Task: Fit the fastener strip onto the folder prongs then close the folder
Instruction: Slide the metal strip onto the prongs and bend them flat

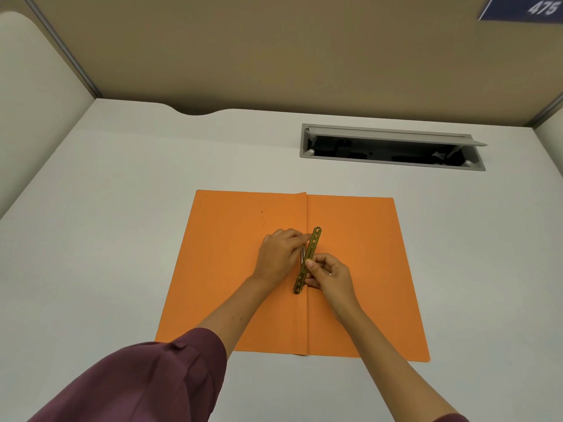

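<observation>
White desk [122,208], open cable tray [393,147], beige partition [274,50]

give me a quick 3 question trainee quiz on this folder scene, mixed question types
1. True or false: the orange paper folder lies shut on the white desk.
2. Which hand pinches the lower part of the brass-coloured metal fastener strip? A) left hand B) right hand
3. Fill in: the strip lies along the folder's centre ____.

Key
1. False, it lies open and flat.
2. B
3. Fold
</observation>
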`<state>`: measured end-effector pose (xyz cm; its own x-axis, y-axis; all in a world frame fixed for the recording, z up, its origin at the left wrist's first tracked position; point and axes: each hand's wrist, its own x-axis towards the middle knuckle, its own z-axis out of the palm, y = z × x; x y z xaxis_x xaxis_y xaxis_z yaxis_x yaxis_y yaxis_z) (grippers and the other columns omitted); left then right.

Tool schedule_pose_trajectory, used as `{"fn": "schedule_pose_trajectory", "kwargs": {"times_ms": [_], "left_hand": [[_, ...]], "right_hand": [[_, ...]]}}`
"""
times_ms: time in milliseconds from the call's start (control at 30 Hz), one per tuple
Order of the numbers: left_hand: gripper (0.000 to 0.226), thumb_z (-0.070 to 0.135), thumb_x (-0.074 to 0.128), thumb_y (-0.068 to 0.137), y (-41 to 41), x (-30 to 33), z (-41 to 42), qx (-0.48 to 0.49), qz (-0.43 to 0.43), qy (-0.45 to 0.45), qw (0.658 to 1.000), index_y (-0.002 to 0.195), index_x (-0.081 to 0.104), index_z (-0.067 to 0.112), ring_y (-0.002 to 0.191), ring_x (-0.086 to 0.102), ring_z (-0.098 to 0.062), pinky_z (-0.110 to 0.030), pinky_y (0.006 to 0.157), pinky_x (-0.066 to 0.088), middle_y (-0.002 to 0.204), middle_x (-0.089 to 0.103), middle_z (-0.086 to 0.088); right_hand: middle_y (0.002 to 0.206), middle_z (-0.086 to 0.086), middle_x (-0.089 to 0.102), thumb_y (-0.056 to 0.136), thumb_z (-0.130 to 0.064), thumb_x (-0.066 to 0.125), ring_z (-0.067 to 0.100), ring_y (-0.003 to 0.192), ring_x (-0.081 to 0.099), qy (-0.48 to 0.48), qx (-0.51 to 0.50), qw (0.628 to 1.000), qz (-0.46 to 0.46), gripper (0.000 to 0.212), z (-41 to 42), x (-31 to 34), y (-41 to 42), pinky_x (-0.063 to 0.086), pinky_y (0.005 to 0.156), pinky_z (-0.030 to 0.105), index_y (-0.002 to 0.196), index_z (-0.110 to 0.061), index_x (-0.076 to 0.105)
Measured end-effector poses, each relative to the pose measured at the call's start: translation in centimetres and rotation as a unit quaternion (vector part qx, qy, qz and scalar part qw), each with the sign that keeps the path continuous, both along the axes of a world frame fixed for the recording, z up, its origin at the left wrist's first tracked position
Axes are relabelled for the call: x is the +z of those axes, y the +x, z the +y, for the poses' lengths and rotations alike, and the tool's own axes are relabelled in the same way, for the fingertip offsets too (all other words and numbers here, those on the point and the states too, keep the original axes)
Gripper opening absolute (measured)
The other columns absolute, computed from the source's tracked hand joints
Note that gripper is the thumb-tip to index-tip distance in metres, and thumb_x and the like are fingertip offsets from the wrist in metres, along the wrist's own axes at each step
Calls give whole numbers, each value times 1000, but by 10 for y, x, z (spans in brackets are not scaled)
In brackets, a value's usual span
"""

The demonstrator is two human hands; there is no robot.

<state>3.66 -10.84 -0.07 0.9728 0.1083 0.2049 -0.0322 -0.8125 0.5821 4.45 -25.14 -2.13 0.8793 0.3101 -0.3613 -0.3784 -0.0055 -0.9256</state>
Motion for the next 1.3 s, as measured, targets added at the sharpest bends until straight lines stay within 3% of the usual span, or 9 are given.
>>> {"fn": "schedule_pose_trajectory", "kwargs": {"times_ms": [433,733,1133,1300], "left_hand": [[18,11,58,89,1,-2,0,-18,-18,-39,999,103,69,17,88,63,-25,-47,73,49,102,72,-1],[13,13,63,84,1,3,-6,17,-39,-133,990,94,72,17,81,64,-20,-37,72,51,89,76,-1],[13,9,65,83,3,2,-4,10,-19,-109,994,91,73,15,84,65,-22,-41,76,52,90,76,-2],[12,12,65,84,4,2,-3,14,-15,-97,995,92,73,15,86,63,-22,-36,75,50,92,76,-1]], "right_hand": [[74,0,69,87,-11,63,10,66,68,18,-3,1000,-6,7,-2,5,-2,58,61,21,85,-16,67],[78,1,69,88,-9,62,9,67,68,31,-6,999,-6,7,-3,6,-2,58,62,21,88,-14,66],[79,4,69,87,-10,63,9,66,68,20,4,1000,-1,6,-4,5,-1,58,62,21,91,-12,67],[77,2,69,87,-10,64,9,65,68,20,6,1000,0,6,-4,6,-1,58,61,21,90,-13,68]]}}
